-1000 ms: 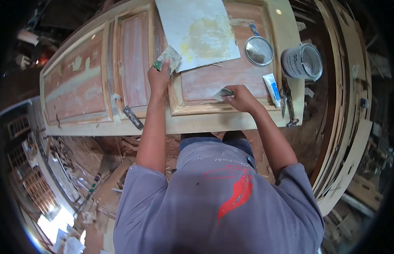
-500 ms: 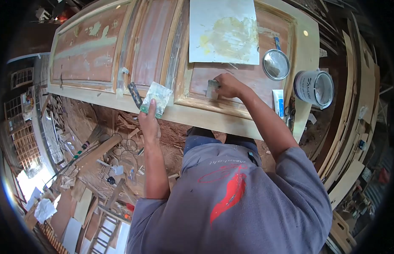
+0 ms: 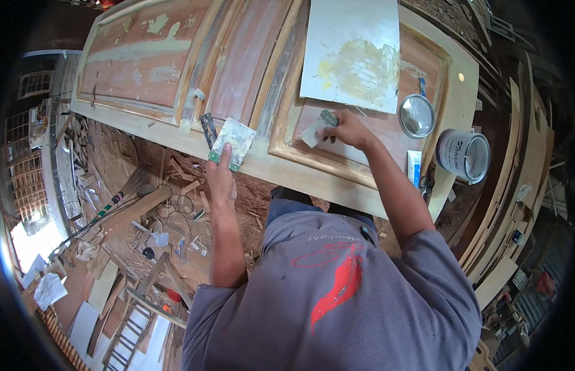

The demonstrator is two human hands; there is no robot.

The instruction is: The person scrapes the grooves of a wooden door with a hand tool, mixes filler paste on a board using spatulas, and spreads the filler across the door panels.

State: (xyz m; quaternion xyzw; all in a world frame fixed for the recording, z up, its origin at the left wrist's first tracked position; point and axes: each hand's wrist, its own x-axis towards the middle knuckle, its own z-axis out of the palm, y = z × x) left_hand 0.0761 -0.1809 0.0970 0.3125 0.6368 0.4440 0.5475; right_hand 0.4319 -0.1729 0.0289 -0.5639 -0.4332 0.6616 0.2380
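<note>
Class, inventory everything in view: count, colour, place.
Door: one, pale and reddish, top.
Sheet: one, white, yellow-smeared, on the door.
Lid: one, silver, right of the sheet.
Handle: one, blue, beside the lid.
Tin: one, grey, door's right edge.
Tube: one, white and blue, left of tin.
Metal tools: count unclear, dark, beside tube.
Strip: one, dark, door's near side.
Flat tools: two, pale and green, held.
Planks: several, brown, right.
Scraps: many, mixed, floor at left.
Shirt: one, grey, red print, bottom.
Left hand: one, bare, door's near edge.
Right hand: one, bare, below sheet.
</note>
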